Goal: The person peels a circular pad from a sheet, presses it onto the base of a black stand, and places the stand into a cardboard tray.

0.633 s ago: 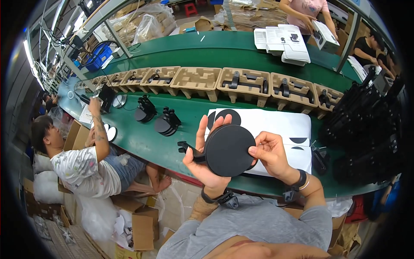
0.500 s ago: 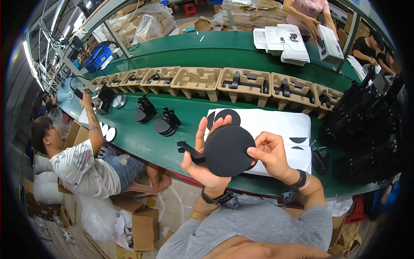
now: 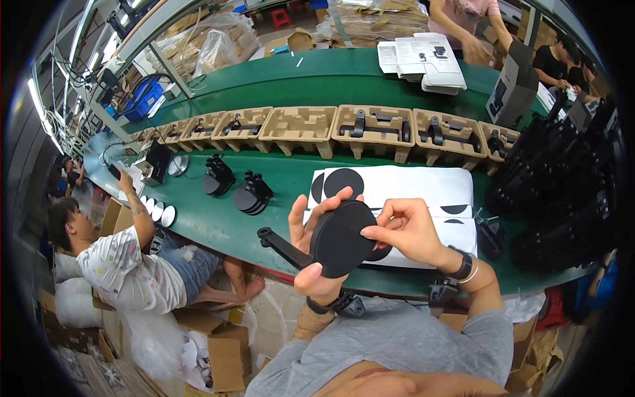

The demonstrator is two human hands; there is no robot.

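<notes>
My left hand point(image 3: 320, 283) holds a black round base point(image 3: 342, 241) from below and behind, its thumb at the lower rim and its fingers at the upper rim. A slim black arm point(image 3: 288, 251) sticks out from the base to the left. My right hand point(image 3: 413, 228) pinches the right edge of the flat face with thumb and forefinger; whether a thin disc is between them I cannot make out. Beneath my hands lie white backing sheets point(image 3: 410, 185) bearing black round pads point(image 3: 344, 185), partly covered by the hands and the base.
Moulded cardboard trays point(image 3: 297, 129) line the green bench point(image 3: 291, 175), most holding black parts. Black bases with brackets point(image 3: 251, 195) stand left. A tall heap of black parts point(image 3: 542, 192) is at right. One co-worker point(image 3: 132, 264) sits left; another point(image 3: 456, 20) stands opposite near printed cartons point(image 3: 423, 59).
The base has turned and tilted in my left hand, its face now narrower and its arm slanting lower left. My right pinch stays at its edge. The opposite co-worker's carton has turned.
</notes>
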